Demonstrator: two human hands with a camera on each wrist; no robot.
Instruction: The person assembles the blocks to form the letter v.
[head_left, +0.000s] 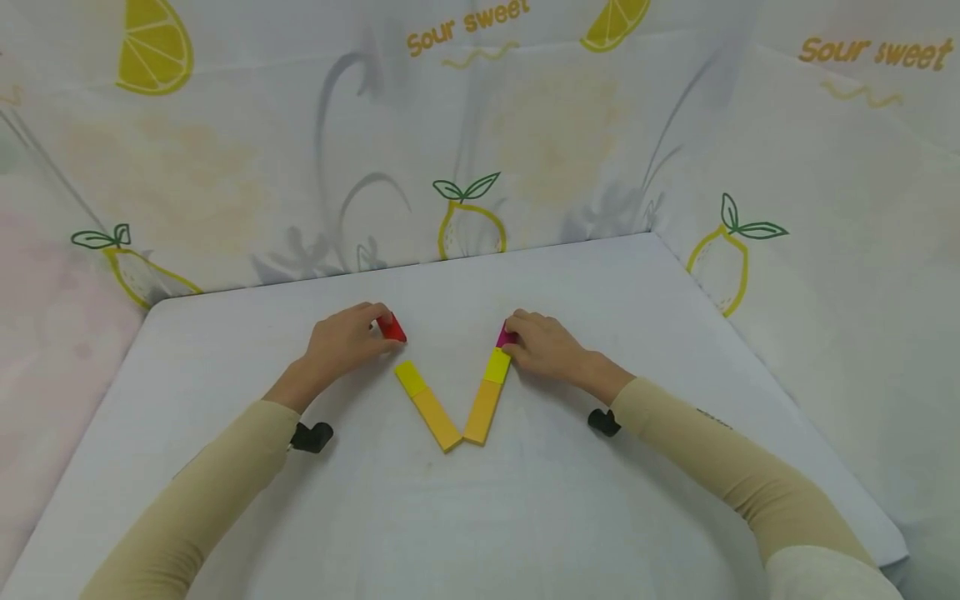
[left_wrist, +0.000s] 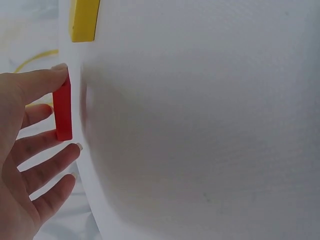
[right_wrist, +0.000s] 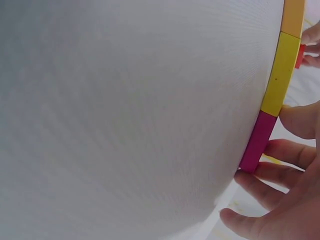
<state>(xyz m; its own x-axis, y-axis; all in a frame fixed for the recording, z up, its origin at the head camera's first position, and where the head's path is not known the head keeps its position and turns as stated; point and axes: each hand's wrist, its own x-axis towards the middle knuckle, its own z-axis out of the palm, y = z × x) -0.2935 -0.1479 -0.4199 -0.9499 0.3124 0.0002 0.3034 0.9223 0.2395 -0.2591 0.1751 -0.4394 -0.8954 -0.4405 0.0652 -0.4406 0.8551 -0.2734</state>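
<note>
My left hand pinches a red block between thumb and fingers. In the left wrist view the red block appears raised off the table, with a shadow beside it. Below it lies a yellow block, end to end with an orange block. My right hand grips a magenta block, whose end meets a second yellow block. That row continues into another orange block. Both rows meet at the bottom in a V shape.
A white-covered table lies under everything. Behind it hangs a white cloth printed with lemons and lettering. Black wrist-worn pieces hang below both forearms, near the tabletop.
</note>
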